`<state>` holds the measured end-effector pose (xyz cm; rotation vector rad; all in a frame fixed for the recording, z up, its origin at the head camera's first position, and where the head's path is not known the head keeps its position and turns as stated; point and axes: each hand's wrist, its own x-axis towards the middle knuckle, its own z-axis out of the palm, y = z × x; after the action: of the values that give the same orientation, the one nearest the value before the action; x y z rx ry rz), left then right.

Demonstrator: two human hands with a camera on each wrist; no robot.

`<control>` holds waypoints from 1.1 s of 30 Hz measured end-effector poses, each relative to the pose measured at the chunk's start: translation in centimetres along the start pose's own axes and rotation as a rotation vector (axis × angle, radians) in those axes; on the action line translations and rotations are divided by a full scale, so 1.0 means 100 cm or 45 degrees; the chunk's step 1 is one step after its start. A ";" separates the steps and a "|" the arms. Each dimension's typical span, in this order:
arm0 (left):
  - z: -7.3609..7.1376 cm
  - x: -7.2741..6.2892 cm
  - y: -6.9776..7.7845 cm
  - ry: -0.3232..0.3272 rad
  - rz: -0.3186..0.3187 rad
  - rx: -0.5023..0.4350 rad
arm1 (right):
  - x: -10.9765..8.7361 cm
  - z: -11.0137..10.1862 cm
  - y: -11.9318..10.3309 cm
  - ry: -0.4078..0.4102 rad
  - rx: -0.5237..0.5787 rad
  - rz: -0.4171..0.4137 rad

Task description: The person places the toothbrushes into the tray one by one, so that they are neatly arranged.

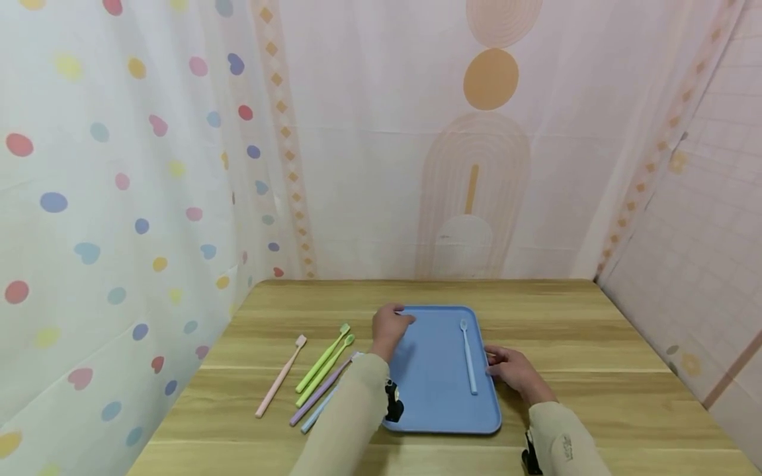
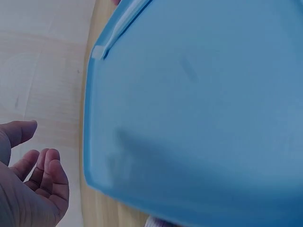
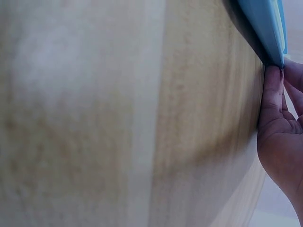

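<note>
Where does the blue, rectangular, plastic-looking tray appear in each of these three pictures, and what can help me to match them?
Head: the blue tray lies in the lower half, slightly right of centre.
Left wrist: it fills most of the picture, reaching the right edge.
Right wrist: only a part shows, in the upper right corner.
Shared landmark: the flat, light-brown, wood-grain tabletop.

Tray (image 1: 434,390) on the table (image 1: 595,396), between the fingers of the left hand (image 1: 389,328) and right hand (image 1: 516,370).
In it — just left of the right fingers — a toothbrush (image 1: 468,357); on the table, left of the left fingers, five more toothbrushes (image 1: 324,372); beyond both, the curtain (image 1: 369,165).
</note>
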<state>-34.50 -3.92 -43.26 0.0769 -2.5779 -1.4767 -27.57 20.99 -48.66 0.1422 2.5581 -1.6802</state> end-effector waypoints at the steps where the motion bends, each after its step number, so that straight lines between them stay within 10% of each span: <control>1: -0.002 0.002 -0.001 0.003 0.004 0.007 | 0.001 0.000 0.001 -0.002 0.000 -0.004; 33: -0.114 0.053 -0.027 0.037 0.011 0.068 | 0.007 0.009 0.002 0.025 0.020 -0.019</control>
<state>-37.86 -15.66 -39.31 0.0936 -2.5912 -1.3936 -28.21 20.23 -49.32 0.1411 2.5665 -1.7131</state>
